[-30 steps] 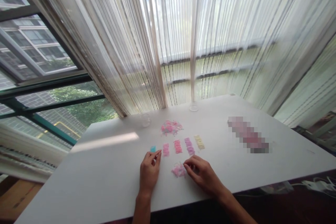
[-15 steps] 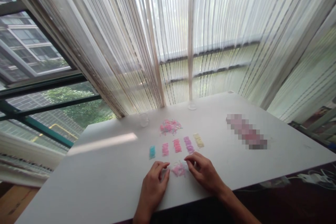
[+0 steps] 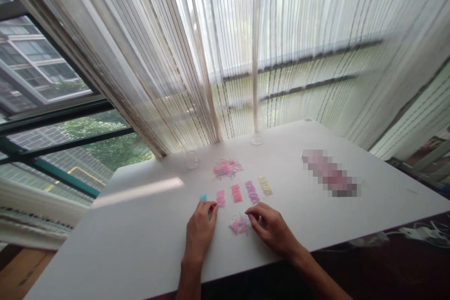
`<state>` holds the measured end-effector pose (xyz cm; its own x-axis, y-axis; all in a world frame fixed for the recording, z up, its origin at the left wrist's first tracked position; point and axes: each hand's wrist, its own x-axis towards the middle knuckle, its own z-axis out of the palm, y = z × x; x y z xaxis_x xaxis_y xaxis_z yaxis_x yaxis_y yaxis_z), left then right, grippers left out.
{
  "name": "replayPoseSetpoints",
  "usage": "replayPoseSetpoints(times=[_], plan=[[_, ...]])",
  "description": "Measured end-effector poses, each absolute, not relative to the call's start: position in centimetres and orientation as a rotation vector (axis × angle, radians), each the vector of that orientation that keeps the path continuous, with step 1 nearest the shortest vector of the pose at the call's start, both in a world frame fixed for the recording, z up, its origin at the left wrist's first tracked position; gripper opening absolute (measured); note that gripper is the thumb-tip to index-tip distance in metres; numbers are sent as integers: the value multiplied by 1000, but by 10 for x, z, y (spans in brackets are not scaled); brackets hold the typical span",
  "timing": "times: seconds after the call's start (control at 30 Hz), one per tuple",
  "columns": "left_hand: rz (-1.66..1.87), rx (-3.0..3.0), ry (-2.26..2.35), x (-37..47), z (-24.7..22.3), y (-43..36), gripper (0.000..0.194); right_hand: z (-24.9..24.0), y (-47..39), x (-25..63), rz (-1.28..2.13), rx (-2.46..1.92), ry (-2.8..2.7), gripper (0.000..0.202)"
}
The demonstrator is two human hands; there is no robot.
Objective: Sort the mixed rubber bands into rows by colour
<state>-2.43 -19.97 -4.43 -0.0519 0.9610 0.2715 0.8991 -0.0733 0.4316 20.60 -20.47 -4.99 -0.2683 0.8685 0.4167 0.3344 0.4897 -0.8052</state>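
Note:
My left hand (image 3: 199, 227) is closed in a pinch at the near end of a group of small pink pieces (image 3: 220, 198), beside a blue group (image 3: 203, 198) that it partly covers. What its fingertips hold, if anything, is too small to make out. Beside a loose mixed pile (image 3: 239, 224) of thin pink and pale pieces is my right hand (image 3: 269, 225), thumb and forefinger together; its contents cannot be seen either. Farther right along the row lie a coral group (image 3: 236, 193), a purple group (image 3: 252, 191) and a yellow group (image 3: 265, 186).
A larger mixed heap (image 3: 227, 168) lies behind the row. Two clear round dishes or lids (image 3: 192, 160) stand near the white table's (image 3: 140, 229) far edge. A blurred-out pink object (image 3: 329, 173) is at the right. Cables (image 3: 422, 234) sit beyond the near right edge.
My left hand has moved away from the loose pile, forward and left to the pink group, now partly covering the blue group. My right hand stays almost where it was.

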Motion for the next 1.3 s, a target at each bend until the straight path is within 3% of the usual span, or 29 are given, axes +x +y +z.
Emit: replayPoseSetpoints(times=[1.3], plan=[[737,1887,2193,-13,-41,-200,11,-53,-206,206,777,-1021,-1854,14]])
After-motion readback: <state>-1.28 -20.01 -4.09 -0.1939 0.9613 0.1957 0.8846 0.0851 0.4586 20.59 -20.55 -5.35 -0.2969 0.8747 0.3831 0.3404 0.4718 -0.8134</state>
